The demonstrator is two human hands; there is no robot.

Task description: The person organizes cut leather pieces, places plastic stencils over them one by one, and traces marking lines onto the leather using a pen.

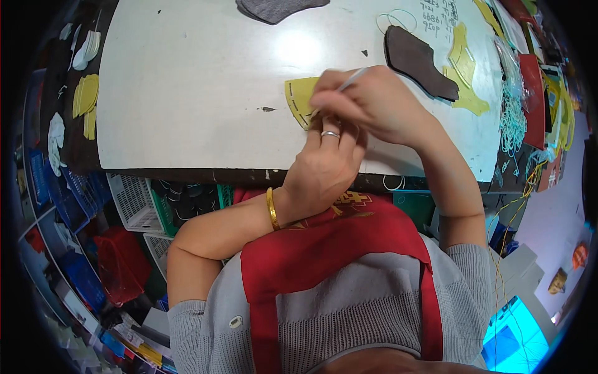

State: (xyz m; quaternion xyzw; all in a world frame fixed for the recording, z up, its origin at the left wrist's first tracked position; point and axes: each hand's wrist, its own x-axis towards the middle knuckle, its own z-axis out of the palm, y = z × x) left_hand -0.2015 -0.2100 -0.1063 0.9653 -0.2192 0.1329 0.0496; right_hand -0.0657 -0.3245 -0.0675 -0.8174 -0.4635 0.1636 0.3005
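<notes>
A yellow cut-out piece (300, 98) with a dashed line along its edge lies on the white table (187, 81). My left hand (324, 163), with a ring and a gold bangle, presses on the piece's lower right part. My right hand (367, 100) grips a thin silver pen (352, 78) with its tip down on the yellow piece, right above my left fingers. Much of the piece is hidden under both hands.
A dark brown cut-out (414, 62) lies on more yellow pieces (464, 68) at the right. A grey piece (274, 9) sits at the table's far edge. Teal cords (512, 118) and red sheets (533, 93) crowd the right side. Plastic baskets (134, 202) stand below the table at the left.
</notes>
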